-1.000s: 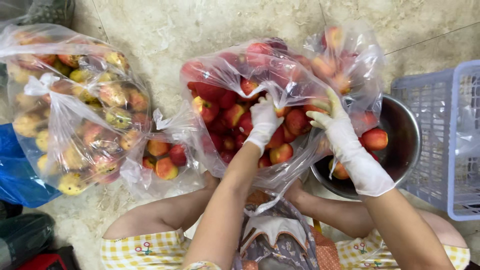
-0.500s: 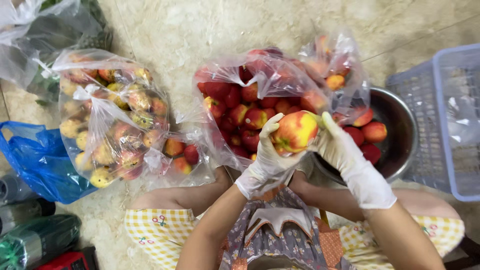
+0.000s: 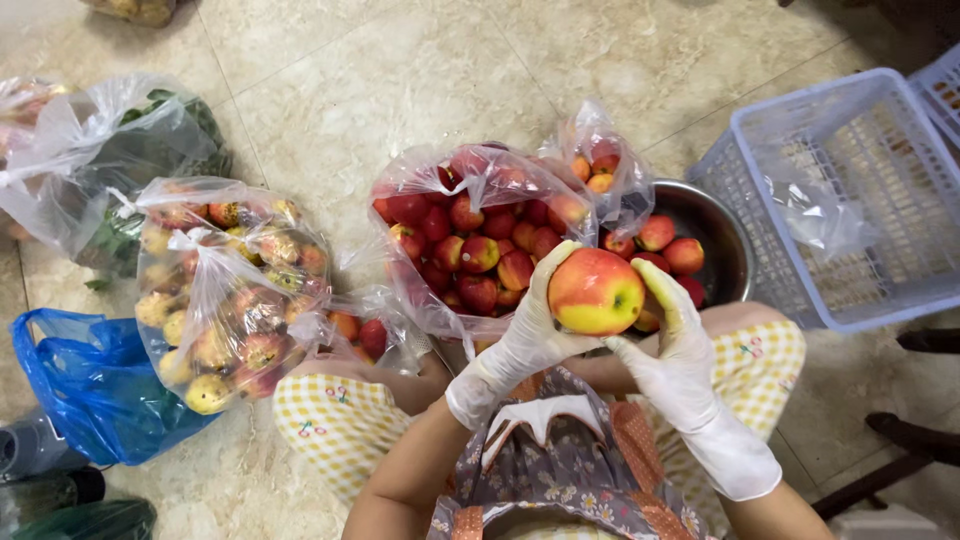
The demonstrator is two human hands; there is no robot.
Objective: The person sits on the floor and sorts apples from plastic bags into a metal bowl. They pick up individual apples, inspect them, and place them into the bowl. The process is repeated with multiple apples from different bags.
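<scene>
- Two gloved hands at centre frame: left hand [image 3: 525,335] and right hand [image 3: 672,345] both grasp one red-yellow peach [image 3: 596,291].
- Open bag of red fruit [image 3: 470,240] just above it.

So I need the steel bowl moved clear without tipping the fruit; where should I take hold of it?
Take the steel bowl by its bare rim on the far right side, coming from above. That arc is the only part uncovered: the clear bags of red fruit drape its left edge, and the hands and knees block the near edge.
</scene>
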